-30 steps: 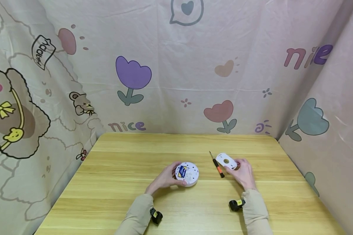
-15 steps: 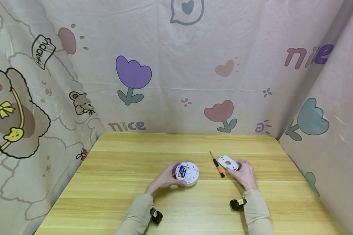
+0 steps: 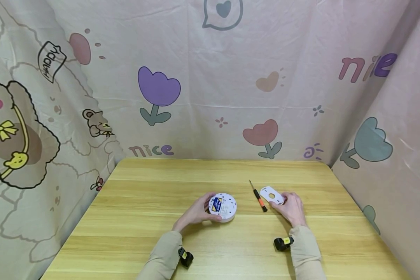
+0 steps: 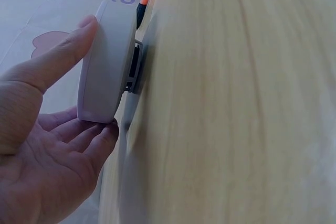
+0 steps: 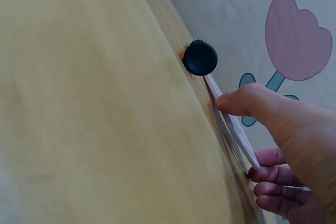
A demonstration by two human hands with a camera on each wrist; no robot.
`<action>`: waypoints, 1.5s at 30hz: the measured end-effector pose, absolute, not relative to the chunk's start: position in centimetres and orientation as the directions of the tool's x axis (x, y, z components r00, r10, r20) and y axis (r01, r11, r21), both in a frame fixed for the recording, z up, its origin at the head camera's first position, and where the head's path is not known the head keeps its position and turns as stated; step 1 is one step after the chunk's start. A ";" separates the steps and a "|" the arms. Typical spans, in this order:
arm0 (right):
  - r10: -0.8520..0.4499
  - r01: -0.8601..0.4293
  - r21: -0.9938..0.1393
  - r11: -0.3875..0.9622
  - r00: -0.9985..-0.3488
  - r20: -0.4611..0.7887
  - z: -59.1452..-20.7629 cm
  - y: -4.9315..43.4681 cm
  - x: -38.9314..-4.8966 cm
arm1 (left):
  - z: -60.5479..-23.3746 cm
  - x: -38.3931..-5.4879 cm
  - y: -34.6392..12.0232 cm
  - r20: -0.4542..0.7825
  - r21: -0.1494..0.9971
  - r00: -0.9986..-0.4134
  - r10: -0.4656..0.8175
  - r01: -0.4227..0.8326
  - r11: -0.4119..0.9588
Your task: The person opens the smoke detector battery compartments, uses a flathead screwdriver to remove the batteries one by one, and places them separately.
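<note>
My left hand (image 3: 197, 211) grips a round white smoke alarm (image 3: 227, 212) by its rim, its back turned up and tilted. A blue and yellow battery (image 3: 217, 204) sits in that back. In the left wrist view the alarm (image 4: 107, 66) stands edge-on between thumb and fingers, and a small part juts from its underside close to the table. Over on the right, my right hand (image 3: 293, 208) pinches the near end of a white mounting plate (image 3: 266, 192) with a round hole in its middle. Seen edge-on in the right wrist view, the plate (image 5: 239, 135) lies low, very near the tabletop or on it.
Between the two hands lies a screwdriver (image 3: 259, 200) with a black and orange handle, its tip pointing to the back, just left of the plate. The wooden table (image 3: 154, 171) ends at a printed cloth backdrop (image 3: 210, 132).
My right hand has moved slightly right and toward me with the mounting plate, which now lies flatter and lower. The left hand and the smoke alarm have stayed put.
</note>
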State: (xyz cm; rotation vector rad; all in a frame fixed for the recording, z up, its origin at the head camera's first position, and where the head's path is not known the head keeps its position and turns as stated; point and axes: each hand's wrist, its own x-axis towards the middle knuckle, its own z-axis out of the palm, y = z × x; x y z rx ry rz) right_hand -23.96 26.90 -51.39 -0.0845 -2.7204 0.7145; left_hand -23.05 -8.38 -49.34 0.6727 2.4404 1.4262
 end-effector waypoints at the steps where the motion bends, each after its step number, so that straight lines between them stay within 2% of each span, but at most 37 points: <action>1: 0.137 -0.025 -0.488 0.872 -0.946 0.294 -51.4 26.9 -24.0 | -49.3 -23.1 -8.4 0.027 0.867 -0.867 0.498 0.268 0.420; 27: 0.154 0.012 -0.518 0.855 -0.961 0.231 -51.4 27.0 -23.9 | -49.4 -23.2 -8.4 0.032 0.873 -0.865 0.500 0.268 0.407; 45: 0.156 0.005 -0.522 0.853 -0.957 0.245 -51.1 26.9 -23.7 | -49.5 -23.1 -8.5 0.041 0.871 -0.862 0.506 0.278 0.404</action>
